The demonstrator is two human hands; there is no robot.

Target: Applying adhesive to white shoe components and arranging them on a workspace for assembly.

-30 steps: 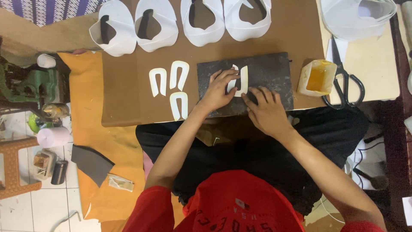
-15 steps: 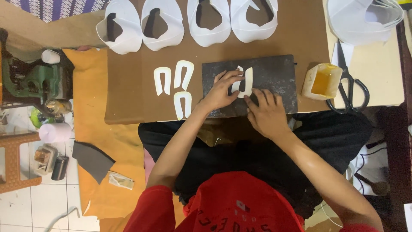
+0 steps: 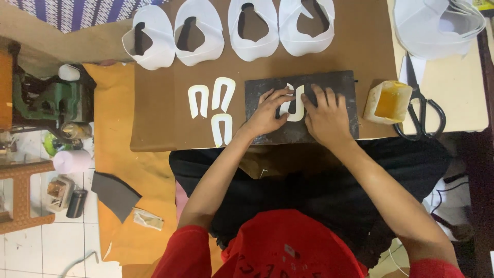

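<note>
A white U-shaped cut piece [image 3: 293, 105] lies on a dark grey slab [image 3: 339, 85] on the brown work board [image 3: 154, 113]. My left hand [image 3: 268, 112] presses on the piece's left side, fingers spread flat. On its right side rests my right hand [image 3: 325, 114], also flat. Neither hand lifts the piece. Three more white U-shaped pieces [image 3: 216, 105] lie on the board just left of the slab.
Several large white cut-out shoe parts [image 3: 200, 33] line the far edge of the board. A yellow tub of glue [image 3: 388, 102] and black scissors [image 3: 422, 110] sit to the right. A green machine [image 3: 49, 100] stands at left.
Both hands have settled flatter onto the U-shaped piece on the slab; the left hand's fingers have come down from pinching it.
</note>
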